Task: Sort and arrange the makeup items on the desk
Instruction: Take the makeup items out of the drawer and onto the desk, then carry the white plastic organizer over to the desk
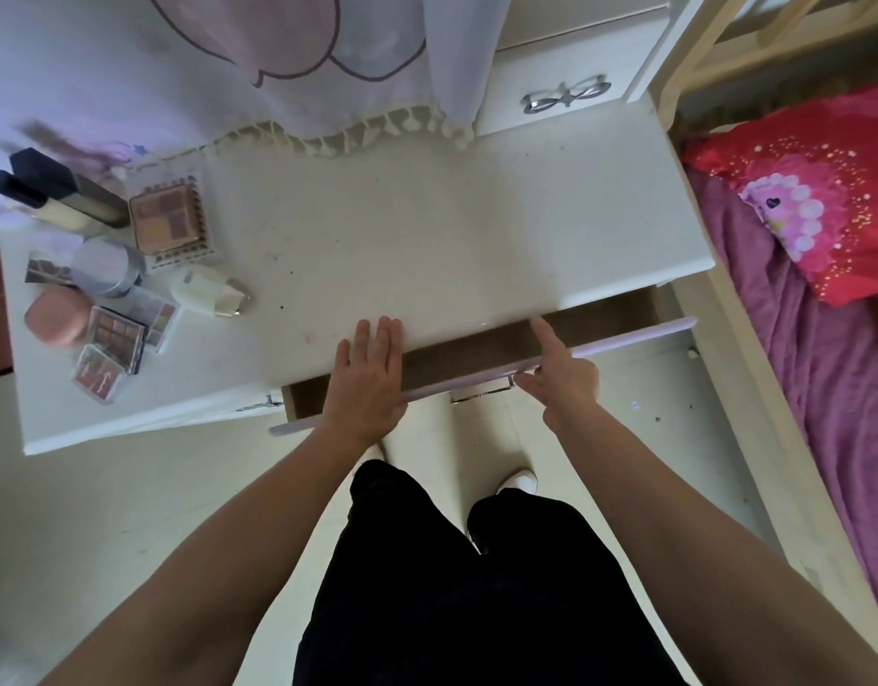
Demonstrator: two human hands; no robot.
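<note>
- The left hand is laid flat, fingers straight, across the drawer front and the near edge of the desk.
- The drawer front is gripped by the right hand: the index finger is laid over its top, the others are curled against its face.
- The drawer is seen partly open.
- The makeup is gathered at the desk's left end: palettes, a pink jar, a silver jar, a white device, tubes.
- A curtain is hung behind.
</note>
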